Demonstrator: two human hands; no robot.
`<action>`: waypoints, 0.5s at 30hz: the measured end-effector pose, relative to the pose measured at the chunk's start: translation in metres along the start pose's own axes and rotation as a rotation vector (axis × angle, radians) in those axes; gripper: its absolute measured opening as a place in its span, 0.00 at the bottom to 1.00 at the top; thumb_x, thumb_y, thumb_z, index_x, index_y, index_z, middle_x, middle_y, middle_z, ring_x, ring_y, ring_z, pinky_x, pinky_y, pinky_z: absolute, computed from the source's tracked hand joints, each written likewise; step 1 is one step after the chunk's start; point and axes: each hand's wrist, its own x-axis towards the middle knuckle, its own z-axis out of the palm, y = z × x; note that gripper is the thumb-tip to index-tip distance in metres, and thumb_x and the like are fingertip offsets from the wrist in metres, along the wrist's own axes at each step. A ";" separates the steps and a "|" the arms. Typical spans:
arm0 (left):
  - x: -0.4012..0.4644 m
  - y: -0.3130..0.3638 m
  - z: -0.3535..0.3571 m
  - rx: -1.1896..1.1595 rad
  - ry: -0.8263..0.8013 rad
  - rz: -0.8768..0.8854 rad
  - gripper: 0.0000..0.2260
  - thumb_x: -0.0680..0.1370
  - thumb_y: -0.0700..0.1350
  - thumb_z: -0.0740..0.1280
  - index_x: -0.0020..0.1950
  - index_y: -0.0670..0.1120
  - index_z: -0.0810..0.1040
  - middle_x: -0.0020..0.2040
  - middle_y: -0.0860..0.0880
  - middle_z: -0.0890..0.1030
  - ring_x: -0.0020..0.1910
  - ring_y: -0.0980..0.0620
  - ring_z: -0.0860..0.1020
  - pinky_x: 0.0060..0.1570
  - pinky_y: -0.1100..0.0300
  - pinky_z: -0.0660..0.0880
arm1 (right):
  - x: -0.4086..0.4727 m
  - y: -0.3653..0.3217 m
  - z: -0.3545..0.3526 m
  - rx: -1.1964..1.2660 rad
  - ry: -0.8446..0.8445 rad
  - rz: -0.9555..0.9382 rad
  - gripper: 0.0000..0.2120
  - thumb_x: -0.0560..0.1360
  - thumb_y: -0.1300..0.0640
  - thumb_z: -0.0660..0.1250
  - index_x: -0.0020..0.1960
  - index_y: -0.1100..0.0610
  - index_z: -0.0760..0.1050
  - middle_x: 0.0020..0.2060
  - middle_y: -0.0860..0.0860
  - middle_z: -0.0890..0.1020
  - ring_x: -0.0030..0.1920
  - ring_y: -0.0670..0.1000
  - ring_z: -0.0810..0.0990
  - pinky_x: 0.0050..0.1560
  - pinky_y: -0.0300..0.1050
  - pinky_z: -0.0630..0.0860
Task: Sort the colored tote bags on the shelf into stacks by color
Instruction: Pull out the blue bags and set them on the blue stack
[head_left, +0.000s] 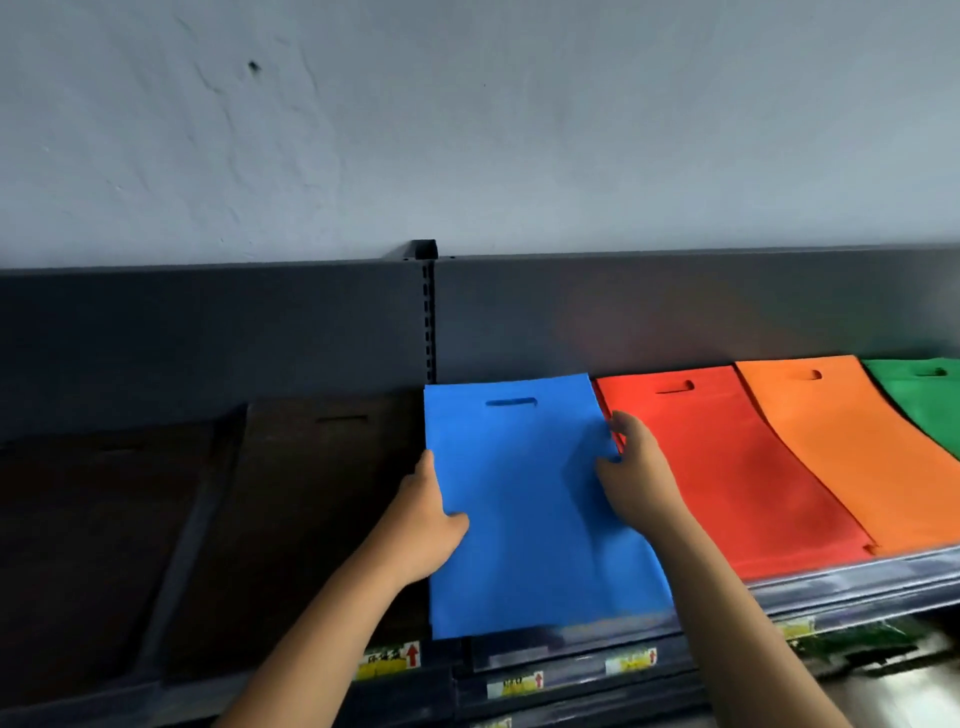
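A blue tote bag (524, 499) lies flat on the sloped shelf, handle slot at its far end. My left hand (423, 519) grips its left edge, thumb on top of the fabric. My right hand (636, 473) pinches its right edge, beside the red stack. To the right lie a red stack (727, 467), an orange stack (841, 447) and a green stack (924, 400). Left of the blue bag sit a dark brown stack (311, 519) and another dark stack (88, 545).
The dark grey back panel (623, 312) and slotted upright (429, 322) rise behind the bags, with a pale wall above. The shelf's front rail (857, 587) carries yellow price labels (389, 660). A lower shelf with green items shows at the bottom right.
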 end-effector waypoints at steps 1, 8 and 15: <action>0.002 0.002 0.003 0.059 -0.001 -0.039 0.34 0.80 0.47 0.64 0.83 0.55 0.54 0.73 0.50 0.69 0.44 0.49 0.83 0.36 0.56 0.79 | 0.005 0.007 0.003 -0.001 0.001 0.011 0.31 0.76 0.72 0.62 0.78 0.59 0.69 0.70 0.53 0.75 0.71 0.56 0.74 0.63 0.42 0.69; 0.007 0.011 0.022 0.290 0.033 -0.099 0.14 0.85 0.46 0.60 0.70 0.44 0.70 0.77 0.48 0.65 0.46 0.45 0.83 0.49 0.48 0.80 | 0.022 0.030 0.008 -0.007 -0.028 -0.002 0.30 0.76 0.72 0.62 0.78 0.59 0.70 0.74 0.56 0.73 0.74 0.57 0.72 0.66 0.40 0.65; 0.014 0.013 0.012 0.118 0.072 -0.060 0.14 0.83 0.41 0.60 0.40 0.53 0.60 0.46 0.53 0.70 0.34 0.51 0.67 0.37 0.57 0.64 | 0.028 0.042 0.007 -0.065 0.058 -0.040 0.25 0.76 0.72 0.64 0.73 0.63 0.73 0.67 0.62 0.76 0.68 0.63 0.75 0.63 0.47 0.69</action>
